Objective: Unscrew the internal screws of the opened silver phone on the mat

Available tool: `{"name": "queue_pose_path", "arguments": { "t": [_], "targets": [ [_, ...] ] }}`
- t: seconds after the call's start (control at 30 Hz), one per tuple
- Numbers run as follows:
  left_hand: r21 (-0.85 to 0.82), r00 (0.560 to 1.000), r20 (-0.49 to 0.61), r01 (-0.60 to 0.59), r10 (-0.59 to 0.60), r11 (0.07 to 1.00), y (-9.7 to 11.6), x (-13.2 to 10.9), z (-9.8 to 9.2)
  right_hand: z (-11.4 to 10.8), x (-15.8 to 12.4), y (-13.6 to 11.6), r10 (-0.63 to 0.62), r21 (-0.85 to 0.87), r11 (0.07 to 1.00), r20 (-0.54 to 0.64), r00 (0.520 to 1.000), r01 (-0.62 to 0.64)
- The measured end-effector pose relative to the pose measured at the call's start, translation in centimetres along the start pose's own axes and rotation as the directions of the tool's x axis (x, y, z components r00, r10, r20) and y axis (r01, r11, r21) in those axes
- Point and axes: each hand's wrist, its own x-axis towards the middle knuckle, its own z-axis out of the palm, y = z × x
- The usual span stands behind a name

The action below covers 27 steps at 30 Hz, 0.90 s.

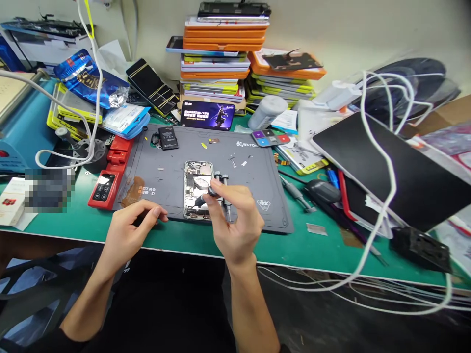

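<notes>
An opened phone [197, 189] with its insides bare lies in the middle of a grey repair mat [253, 181]. My right hand [235, 220] hovers just right of it, fingers pinched round a small dark-headed screwdriver [206, 195] whose tip points down at the phone's lower part. Two more screwdrivers [225, 196] lie on the mat under that hand. My left hand [128, 230] rests at the mat's front left edge, fingers loosely curled with thumb and forefinger together; nothing shows in them. A black battery [168, 138] lies at the mat's back left.
Small screws and parts are scattered over the mat. A red tool [109, 179] sits left of it, a dark tablet [386, 171] and white cables [382, 147] to the right. Stacked orange and green boxes [221, 54] stand behind, with a lit phone [207, 114] before them.
</notes>
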Motion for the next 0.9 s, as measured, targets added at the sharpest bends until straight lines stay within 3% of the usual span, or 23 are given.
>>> {"name": "queue_pose_path", "arguments": {
  "t": [0.27,0.37,0.43,0.5,0.57,0.6,0.63,0.7,0.77,0.83,0.9],
  "targets": [
    [0.018,1.0,-0.018,0.022,-0.022,1.0,-0.5,0.2,0.0,0.1,0.3,-0.2,-0.029,-0.03,0.999,0.015,0.999,0.029],
    [0.025,0.999,-0.022,0.03,-0.029,0.999,-0.6,0.2,-0.1,0.5,-0.2,-0.3,-0.009,0.036,0.999,0.056,0.998,0.007],
    [0.023,0.999,-0.026,0.031,-0.031,0.999,-0.6,0.2,-0.2,0.4,-0.6,-0.3,0.039,0.04,0.998,0.087,0.995,-0.043],
    [0.017,0.999,-0.027,0.032,-0.032,0.999,-0.6,0.2,-0.2,-0.3,-0.6,-0.2,0.163,-0.057,0.985,0.013,0.987,-0.162],
    [0.011,0.999,-0.027,0.031,-0.031,0.999,-0.6,0.2,-0.2,-1.6,0.0,0.2,0.377,-0.155,0.901,-0.181,0.908,-0.405],
    [0.012,0.999,-0.027,0.03,-0.029,0.999,-0.6,0.2,-0.2,-2.3,0.4,0.5,0.447,-0.203,0.848,-0.219,0.867,-0.489],
    [0.013,0.999,-0.025,0.029,-0.028,1.0,-0.6,0.2,-0.2,-2.9,0.9,0.9,0.491,-0.254,0.811,-0.196,0.849,-0.528],
    [0.007,0.999,-0.022,0.025,-0.025,1.0,-0.7,0.3,-0.1,-3.9,1.8,1.8,0.58,-0.369,0.753,-0.017,0.814,-0.545],
    [-0.018,0.999,-0.022,0.024,-0.024,1.0,-0.8,0.2,-0.1,-4.1,2.3,2.5,0.652,-0.492,0.699,0.138,0.746,-0.52],
    [-0.034,0.999,-0.023,0.028,-0.028,0.999,-0.9,0.2,-0.2,-3.8,2.3,2.8,0.674,-0.57,0.661,0.162,0.721,-0.489],
    [-0.03,0.999,-0.023,0.034,-0.034,0.999,-1.1,0.1,-0.2,-3.4,1.9,2.9,0.67,-0.613,0.64,0.152,0.727,-0.462]
  ]
}}
